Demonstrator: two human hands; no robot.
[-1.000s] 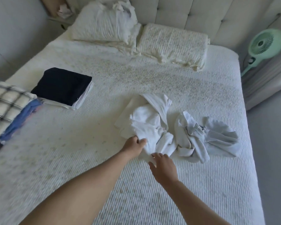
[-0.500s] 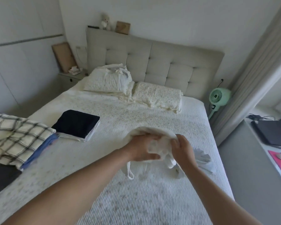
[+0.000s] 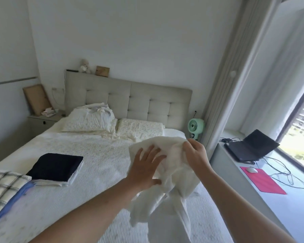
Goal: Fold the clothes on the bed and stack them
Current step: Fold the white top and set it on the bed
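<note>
A crumpled white garment (image 3: 167, 186) hangs in the air above the right half of the bed (image 3: 102, 155), its loose ends dangling below my hands. My right hand (image 3: 196, 155) grips its upper right edge with curled fingers. My left hand (image 3: 146, 167) lies spread against its left side, fingers straight. A folded stack with a dark navy piece (image 3: 55, 166) on top sits on the bed's left half. Further left lies a checked garment (image 3: 3, 186) over a blue one (image 3: 16, 197). The second white garment on the bed is hidden behind the lifted one.
Two pillows (image 3: 139, 129) lean at the padded headboard (image 3: 130, 102), with crumpled cloth on the left one. A green fan (image 3: 195, 126) stands right of the bed. A laptop (image 3: 251, 148), mouse and red pad (image 3: 262, 180) sit on the window ledge. A nightstand (image 3: 42, 120) is at the far left.
Both hands took the white garment off the bed and raised it to chest height. My view tilted up from the mattress to the whole room. My left hand went from gripping to spread flat.
</note>
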